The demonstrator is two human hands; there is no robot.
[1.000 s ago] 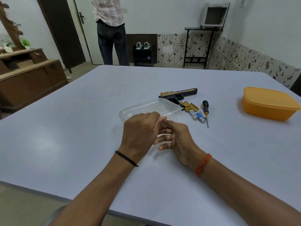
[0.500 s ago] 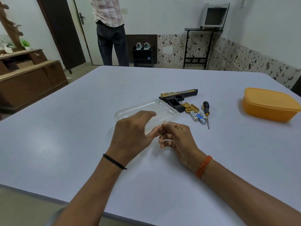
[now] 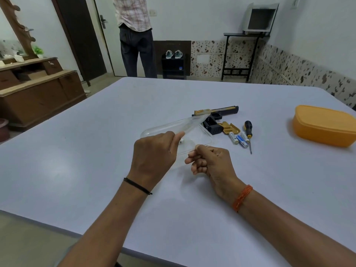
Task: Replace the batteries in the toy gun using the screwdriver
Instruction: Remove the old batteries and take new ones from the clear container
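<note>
The toy gun lies on the surface at 1 o'clock from the hands, well apart from them; it looks light and stiff, best taken by its handle. Batteries and screwdriver sit at its 5 o'clock. The left hand pinches a clear lid; the right hand pinches the box rim.

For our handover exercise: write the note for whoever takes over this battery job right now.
Left hand pinches the clear lid, lifted off the clear box. Right hand grips the box's near rim.
Toy gun lies behind the box, grip open; its gold cover, three batteries and the screwdriver lie beside it.
Done: cover off, batteries apparently out.
Left: fit batteries, screw the cover back.
</note>
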